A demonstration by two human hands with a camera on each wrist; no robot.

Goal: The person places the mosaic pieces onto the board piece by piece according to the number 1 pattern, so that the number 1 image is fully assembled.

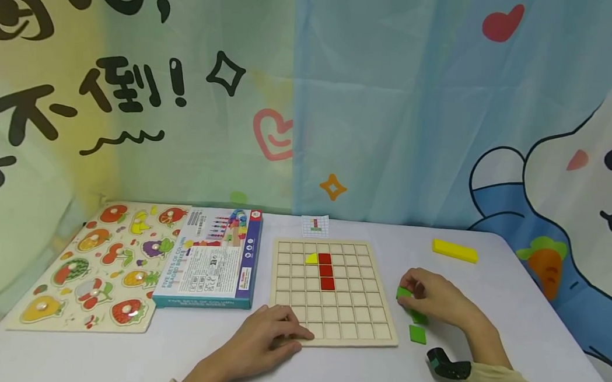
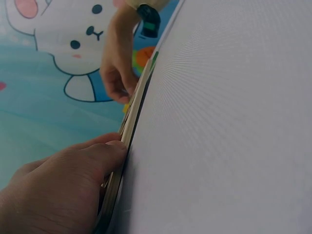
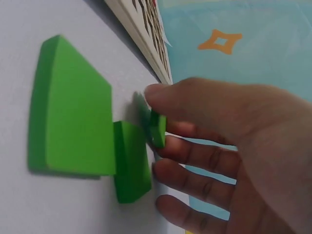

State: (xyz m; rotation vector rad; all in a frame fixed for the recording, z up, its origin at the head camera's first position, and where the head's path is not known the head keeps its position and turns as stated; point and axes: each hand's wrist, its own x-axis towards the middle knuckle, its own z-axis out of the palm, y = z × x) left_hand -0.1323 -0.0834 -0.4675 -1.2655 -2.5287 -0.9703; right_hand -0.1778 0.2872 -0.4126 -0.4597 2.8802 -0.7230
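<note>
A square wooden grid board [image 1: 351, 315] lies on the table with a red tile column [image 1: 325, 271] and a yellow rounded piece [image 1: 311, 258] set in its cells. My left hand [image 1: 268, 337] rests at the board's near left corner, index finger over the top and thumb [image 2: 114, 152] against the front edge. To the right of the board, my right hand [image 1: 438, 298] pinches a green tile [image 3: 158, 129] between thumb and fingers, the tile tilted. Another green tile [image 1: 419, 318] lies just below that hand, and a nearer green tile [image 1: 417, 334] lies flat on the cloth.
A small pattern card [image 1: 315, 226] lies behind the board. A yellow bar [image 1: 455, 251] is at the back right. On the left, a boxed set [image 1: 204, 266] overlaps a fruit puzzle board [image 1: 96, 271]. A black device [image 1: 448, 365] sits at my right wrist.
</note>
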